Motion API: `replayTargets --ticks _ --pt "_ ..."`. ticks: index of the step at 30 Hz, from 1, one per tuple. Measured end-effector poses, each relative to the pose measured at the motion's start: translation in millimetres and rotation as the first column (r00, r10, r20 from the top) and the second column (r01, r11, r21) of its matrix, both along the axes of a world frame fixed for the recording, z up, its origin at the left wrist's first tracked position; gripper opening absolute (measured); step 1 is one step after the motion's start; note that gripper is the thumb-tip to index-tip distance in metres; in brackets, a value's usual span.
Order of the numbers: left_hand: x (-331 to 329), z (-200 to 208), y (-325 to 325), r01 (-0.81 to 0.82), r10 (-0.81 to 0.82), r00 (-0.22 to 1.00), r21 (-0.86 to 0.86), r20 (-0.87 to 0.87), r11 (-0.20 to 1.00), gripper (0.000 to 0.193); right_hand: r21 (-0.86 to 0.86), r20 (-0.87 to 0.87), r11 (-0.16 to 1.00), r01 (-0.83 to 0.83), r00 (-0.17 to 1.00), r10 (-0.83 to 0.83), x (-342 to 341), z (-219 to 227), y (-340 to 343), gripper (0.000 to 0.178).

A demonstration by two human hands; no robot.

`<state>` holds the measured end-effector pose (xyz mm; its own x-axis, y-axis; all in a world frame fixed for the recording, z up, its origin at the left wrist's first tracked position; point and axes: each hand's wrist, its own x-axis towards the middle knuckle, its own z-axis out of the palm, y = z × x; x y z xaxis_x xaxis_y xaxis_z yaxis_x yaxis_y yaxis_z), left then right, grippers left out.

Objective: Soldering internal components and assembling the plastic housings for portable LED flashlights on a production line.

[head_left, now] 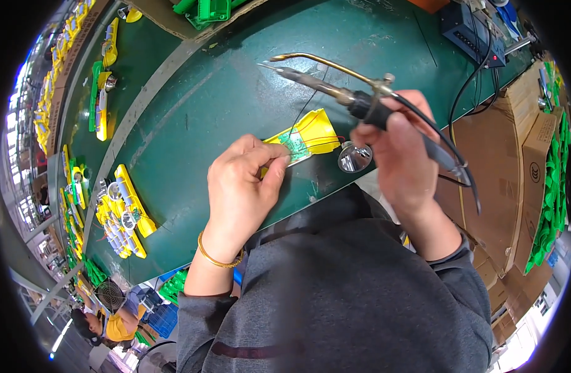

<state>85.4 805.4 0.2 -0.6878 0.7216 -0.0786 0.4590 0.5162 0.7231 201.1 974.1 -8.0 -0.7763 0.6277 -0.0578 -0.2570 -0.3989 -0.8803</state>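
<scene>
My right hand (406, 149) is wrapped round the handle of a soldering iron (322, 87) with a brass solder-feed tube fixed alongside. Its tip points left, above the table and apart from the work. On the table lies a yellow flashlight housing (317, 129) with a small green circuit board (294, 147) in it. My left hand (251, 171) pinches at the board's left edge; thin dark wires pass by the fingertips, but what exactly they grip is hidden. Red and black wires run from the board to a round silver reflector (355, 157) beside the housing, near my right hand.
Several yellow housings with grey cells (124, 214) lie in a pile at left. A conveyor strip (99, 93) carries more parts. A blue soldering station (472, 34) stands at the far right. Cardboard boxes (490, 168) with green parts sit at right. Another person (114, 323) works at lower left.
</scene>
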Motion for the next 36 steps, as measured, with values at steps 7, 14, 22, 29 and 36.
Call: replayTargets --ticks 7,14,22,29,36 --pt "-6 -1 7 -0.003 0.004 1.000 -0.082 0.016 0.997 0.005 0.237 0.319 0.945 -0.227 0.937 0.145 22 10 42 0.019" --pt "-5 3 12 0.040 -0.037 0.999 -0.094 0.030 0.995 0.008 0.459 0.416 0.795 -0.397 0.887 0.202 20 14 52 0.016" --pt "-3 4 15 0.004 0.002 0.999 -0.160 0.039 0.987 0.004 0.481 0.459 0.710 -0.514 0.838 0.295 16 13 54 0.018" --pt "-3 2 14 0.005 -0.001 1.000 -0.150 0.023 0.989 0.004 0.514 0.490 0.673 -0.532 0.826 0.278 12 16 54 0.018" --pt "-2 4 16 0.010 -0.012 1.000 -0.152 -0.011 0.988 0.005 0.484 0.491 0.703 -0.522 0.826 0.276 15 15 53 0.016"
